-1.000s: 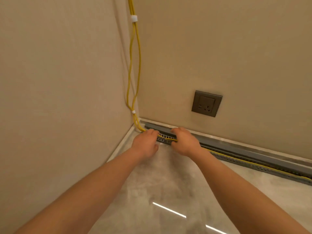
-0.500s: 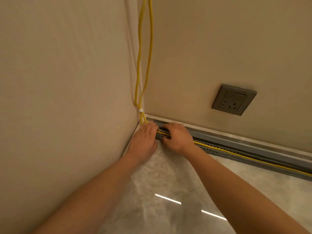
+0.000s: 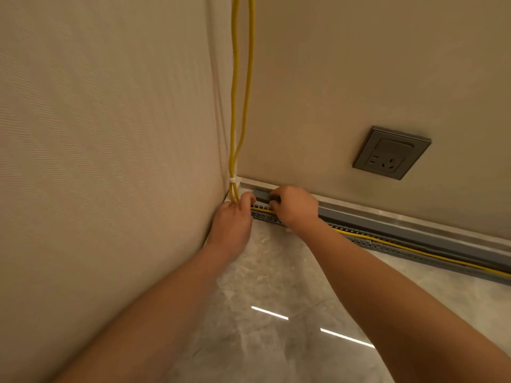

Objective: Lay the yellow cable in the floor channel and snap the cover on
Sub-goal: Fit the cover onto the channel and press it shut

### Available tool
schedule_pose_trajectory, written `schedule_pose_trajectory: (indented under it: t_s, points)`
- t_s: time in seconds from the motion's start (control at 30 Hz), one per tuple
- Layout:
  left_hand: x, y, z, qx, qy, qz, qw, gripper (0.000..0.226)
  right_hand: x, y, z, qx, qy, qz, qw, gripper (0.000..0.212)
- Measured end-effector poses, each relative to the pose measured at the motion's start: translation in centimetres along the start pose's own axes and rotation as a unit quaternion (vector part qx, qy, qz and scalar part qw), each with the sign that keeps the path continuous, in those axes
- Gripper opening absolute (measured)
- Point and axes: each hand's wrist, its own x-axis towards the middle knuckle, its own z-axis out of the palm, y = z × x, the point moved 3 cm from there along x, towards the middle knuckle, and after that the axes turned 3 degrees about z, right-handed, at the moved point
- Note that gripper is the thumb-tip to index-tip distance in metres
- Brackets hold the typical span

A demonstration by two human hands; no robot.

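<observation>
1. Head view, scene: two bare forearms reach to the foot of a room corner, down and left of a grey wall socket (image 3: 392, 152). A slotted grey floor channel (image 3: 264, 216) runs along the wall base below the socket.
2. Task thing: the yellow cable (image 3: 387, 244) lies along the channel beneath the socket. Far left of the socket it turns up the corner as two strands bound by a white tie (image 3: 232, 179).
3. Grips: the left hand (image 3: 232, 222), farthest from the socket, has its fingers curled around the cable at the bend. The right hand (image 3: 294, 208) curls its fingers over the near end of the solid grey cover (image 3: 414, 237), which sits behind the channel.
4. Change: a second ago both hands pinched the cable with a stretch showing between them. Now they sit closer together, further from the socket, and the right hand has shifted up onto the cover.
5. Meaning: this suggests that the laying is nearly done and the snapping-on is beginning.
6. Writing: no brand, label or lettering can be read, and the socket face and the tie look unmarked.
</observation>
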Motion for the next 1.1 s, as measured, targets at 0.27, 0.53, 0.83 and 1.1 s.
schedule_pose_trajectory:
  t_s: [0.27, 0.53, 0.83, 1.1]
  points:
    - [0.5, -0.8, -0.3, -0.091, -0.013, -0.042, 0.995, 0.037, 1.6, -0.9, -0.2, -0.050, 0.004, -0.035, 0.998, 0.019]
    - [0.4, -1.1, -0.3, -0.179, 0.001, -0.084, 0.980, 0.060, 1.4, -1.1, 0.6, -0.018, -0.005, -0.088, 0.996, 0.032]
    - [0.7, -1.0, -0.7, -0.183, -0.023, -0.110, 0.977, 0.080, 0.5, -1.0, -1.2, 0.016, -0.075, -0.142, 0.987, 0.035]
    - [1.0, -1.0, -1.2, -0.155, -0.050, -0.123, 0.979, 0.074, -0.4, -1.5, -2.0, 0.017, -0.115, -0.155, 0.981, 0.038]
